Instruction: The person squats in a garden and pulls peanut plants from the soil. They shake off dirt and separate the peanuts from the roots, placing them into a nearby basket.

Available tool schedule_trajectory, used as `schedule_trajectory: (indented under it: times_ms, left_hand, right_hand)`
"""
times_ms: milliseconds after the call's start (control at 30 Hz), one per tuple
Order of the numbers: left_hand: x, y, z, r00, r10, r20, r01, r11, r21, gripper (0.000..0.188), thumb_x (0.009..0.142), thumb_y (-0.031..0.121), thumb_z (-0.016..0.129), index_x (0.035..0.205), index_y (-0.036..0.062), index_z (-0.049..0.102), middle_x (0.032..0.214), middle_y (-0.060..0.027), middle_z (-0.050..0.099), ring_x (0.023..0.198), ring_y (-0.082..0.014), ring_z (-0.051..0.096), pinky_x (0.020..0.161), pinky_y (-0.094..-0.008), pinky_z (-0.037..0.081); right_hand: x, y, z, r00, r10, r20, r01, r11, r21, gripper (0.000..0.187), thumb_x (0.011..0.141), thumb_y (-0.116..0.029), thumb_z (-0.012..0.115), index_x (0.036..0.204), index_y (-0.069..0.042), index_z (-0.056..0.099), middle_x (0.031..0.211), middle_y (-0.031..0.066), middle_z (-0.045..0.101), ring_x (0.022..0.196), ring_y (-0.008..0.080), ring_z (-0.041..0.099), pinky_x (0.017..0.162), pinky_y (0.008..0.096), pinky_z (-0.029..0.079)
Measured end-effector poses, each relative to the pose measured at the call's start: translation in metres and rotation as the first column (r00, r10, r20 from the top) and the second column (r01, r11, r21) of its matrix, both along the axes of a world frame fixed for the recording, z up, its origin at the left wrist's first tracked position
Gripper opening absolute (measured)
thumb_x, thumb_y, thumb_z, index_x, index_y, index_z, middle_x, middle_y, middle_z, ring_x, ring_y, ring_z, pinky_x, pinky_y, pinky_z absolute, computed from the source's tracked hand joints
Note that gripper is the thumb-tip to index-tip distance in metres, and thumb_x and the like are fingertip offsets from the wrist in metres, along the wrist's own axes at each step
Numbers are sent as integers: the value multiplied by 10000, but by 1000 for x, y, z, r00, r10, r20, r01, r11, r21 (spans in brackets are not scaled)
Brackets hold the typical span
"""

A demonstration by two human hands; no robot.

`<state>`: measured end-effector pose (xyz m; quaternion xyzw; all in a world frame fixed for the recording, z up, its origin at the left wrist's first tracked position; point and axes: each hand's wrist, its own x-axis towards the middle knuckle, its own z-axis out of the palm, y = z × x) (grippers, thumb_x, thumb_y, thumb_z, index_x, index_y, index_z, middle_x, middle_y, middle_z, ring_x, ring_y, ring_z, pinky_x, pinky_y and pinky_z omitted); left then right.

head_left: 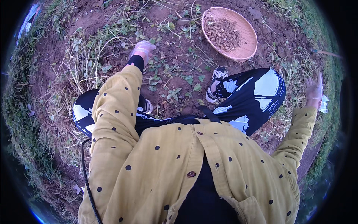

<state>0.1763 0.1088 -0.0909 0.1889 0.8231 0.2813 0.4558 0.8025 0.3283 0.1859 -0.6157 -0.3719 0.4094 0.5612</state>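
Note:
My left hand [143, 49], in a thin see-through glove, reaches low over the soil among uprooted plants. Its fingers are curled together, and whatever they may hold is hidden. Out to the far right is my right hand [314, 89], also in a clear glove, with fingers apart and nothing visible in it. White crumpled plastic [324, 104] shows beside that wrist. Ahead, right of the middle, a round woven basket [249, 42] rests on the ground. Peanuts in their shells [223, 34] lie heaped toward its left side.
Pulled plants with pale stems [89, 56] lie in a tangle at the left. Leafy sprigs [173, 93] are scattered over reddish soil [167, 76] between my feet. My shoe [216, 84] stands just below the basket. Grass [317, 33] borders the right side.

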Motion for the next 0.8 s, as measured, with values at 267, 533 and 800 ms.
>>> schedule_trajectory:
  times_ms: [267,533,800]
  left_hand:
    - [23,-12,-101,731,-636,-247,573,769,-282,291,907,232,513,1024,75,728,1105,-178,672,1044,-333,644,905,-421,519]
    - [41,-3,-149,847,-456,-272,423,889,-172,287,940,207,486,1128,78,660,1124,-229,649,1107,-383,602,936,-425,467]
    - [26,16,-163,827,-533,-178,495,841,-219,332,911,110,463,1214,52,583,1289,-235,550,1207,-374,536,1003,-433,448]
  right_hand:
    - [-274,-2,-60,226,952,204,-872,292,-394,500,960,-366,589,1311,-12,552,1246,90,615,1077,137,605,939,272,466]
    - [-397,0,-271,-346,903,253,-675,-52,-736,330,911,-165,560,1187,6,619,1025,127,661,939,217,619,847,333,491]
    - [-422,10,-464,-154,818,554,-448,442,-777,214,882,-126,565,1083,-72,617,1096,217,656,1082,385,617,900,452,508]
